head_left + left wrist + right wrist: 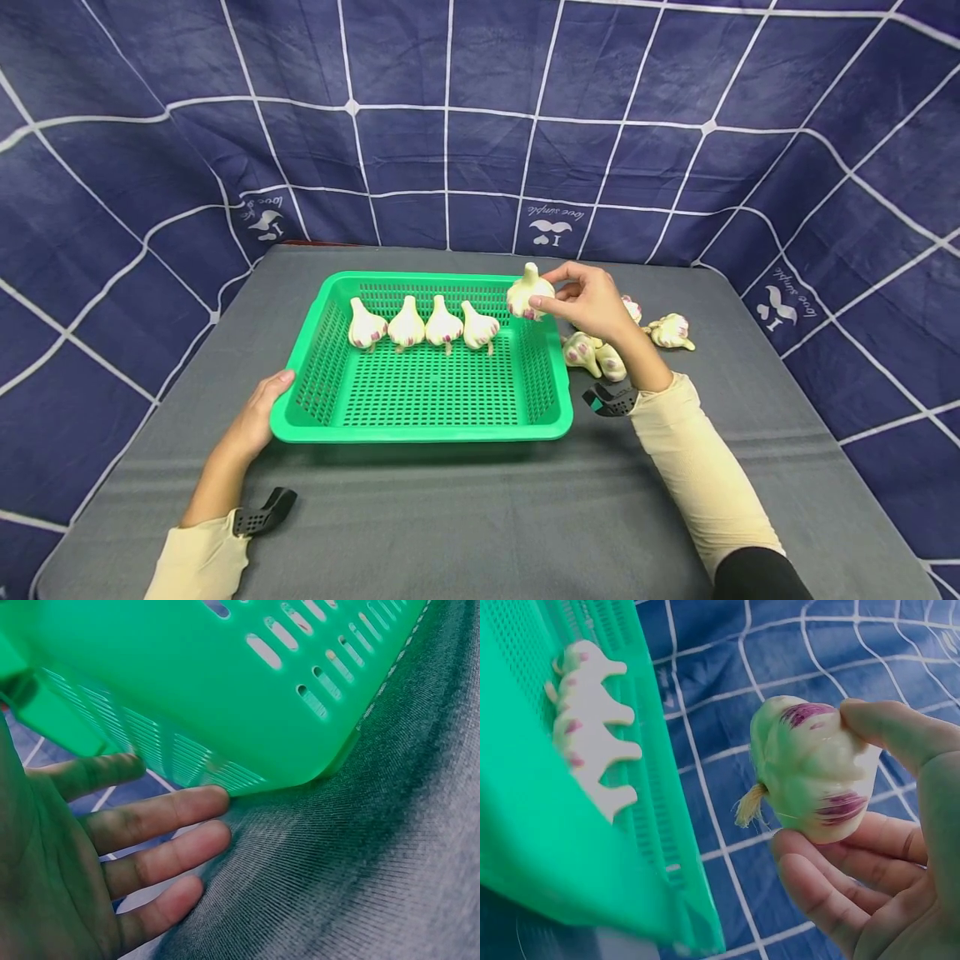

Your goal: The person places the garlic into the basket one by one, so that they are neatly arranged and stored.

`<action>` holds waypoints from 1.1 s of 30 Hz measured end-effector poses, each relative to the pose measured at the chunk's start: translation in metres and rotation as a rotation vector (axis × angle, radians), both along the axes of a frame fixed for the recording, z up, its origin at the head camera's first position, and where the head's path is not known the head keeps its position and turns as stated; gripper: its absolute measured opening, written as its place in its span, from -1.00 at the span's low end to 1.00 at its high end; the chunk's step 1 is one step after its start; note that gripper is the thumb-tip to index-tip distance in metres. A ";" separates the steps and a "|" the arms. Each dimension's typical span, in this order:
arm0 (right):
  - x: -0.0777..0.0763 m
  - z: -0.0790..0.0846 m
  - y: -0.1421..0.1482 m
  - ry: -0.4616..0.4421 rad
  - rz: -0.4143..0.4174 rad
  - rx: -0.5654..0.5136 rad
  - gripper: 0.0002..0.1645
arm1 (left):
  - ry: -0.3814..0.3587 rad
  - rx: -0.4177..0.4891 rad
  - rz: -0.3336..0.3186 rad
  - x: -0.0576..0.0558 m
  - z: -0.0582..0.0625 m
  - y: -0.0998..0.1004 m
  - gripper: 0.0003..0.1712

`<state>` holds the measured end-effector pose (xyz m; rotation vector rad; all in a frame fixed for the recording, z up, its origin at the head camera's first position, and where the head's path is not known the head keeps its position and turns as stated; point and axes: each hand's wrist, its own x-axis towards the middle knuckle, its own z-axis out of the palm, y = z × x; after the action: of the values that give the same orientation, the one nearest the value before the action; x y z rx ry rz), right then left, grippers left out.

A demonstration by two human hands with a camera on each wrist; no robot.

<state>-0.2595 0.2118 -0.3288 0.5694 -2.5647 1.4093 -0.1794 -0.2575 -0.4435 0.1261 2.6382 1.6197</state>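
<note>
A green plastic basket (431, 434) with slotted walls stands on the grey cloth. Inside it, several garlic bulbs (407, 323) line up side by side toward the far wall, stems pointing away. My right hand (588, 304) pinches another garlic bulb (810, 769) between thumb and fingertips, raised near the basket's far right corner; its stem points up in the head view. At the basket's left rim, my left hand (255, 417) rests with the thumb on the edge. In the left wrist view its fingers (154, 814) lie extended along the outer wall, not curled round it.
More garlic bulbs (581, 352) lie on the cloth right of the basket, partly hidden by the right hand and forearm. One bulb (671, 331) sits farther right. A blue cloth with white grid lines (495, 150) hangs behind and at both sides.
</note>
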 end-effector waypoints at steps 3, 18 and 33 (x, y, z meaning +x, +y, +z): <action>-0.003 0.000 -0.014 0.009 0.026 -0.009 -0.62 | 0.000 0.005 0.004 0.001 0.000 0.000 -0.26; -0.011 0.005 -0.051 0.002 0.084 0.039 -0.37 | -0.018 0.009 -0.001 0.001 0.002 0.000 -0.25; -0.021 0.000 -0.074 -0.143 0.171 -0.004 -0.43 | 0.165 0.043 -0.028 0.000 -0.001 -0.001 -0.37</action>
<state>-0.2803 0.1380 -0.3288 0.7280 -2.6771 1.5622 -0.1793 -0.2586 -0.4447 0.3095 2.7066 1.7281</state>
